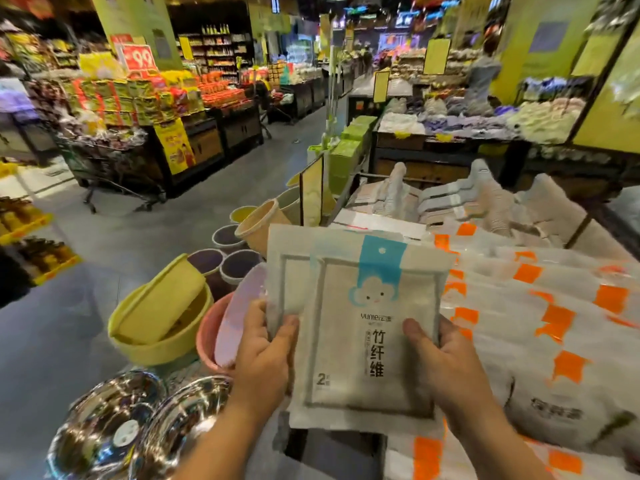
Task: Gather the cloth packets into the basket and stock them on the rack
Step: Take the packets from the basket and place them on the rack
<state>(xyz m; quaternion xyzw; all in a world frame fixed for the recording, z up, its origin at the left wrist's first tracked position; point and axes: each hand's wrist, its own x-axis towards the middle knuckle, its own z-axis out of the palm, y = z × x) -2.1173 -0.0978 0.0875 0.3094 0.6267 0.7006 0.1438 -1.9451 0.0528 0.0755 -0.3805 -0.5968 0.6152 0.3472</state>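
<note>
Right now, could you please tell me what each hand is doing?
Left hand: holding the cloth packets.
Right hand: holding the same packets.

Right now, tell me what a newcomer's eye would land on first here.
The cloth packets, with a blue cloud face, fill the centre, gripped by the left hand and right hand. Orange-marked packs spread to their right; a yellow tub and shiny steel bowls sit lower left.
</note>
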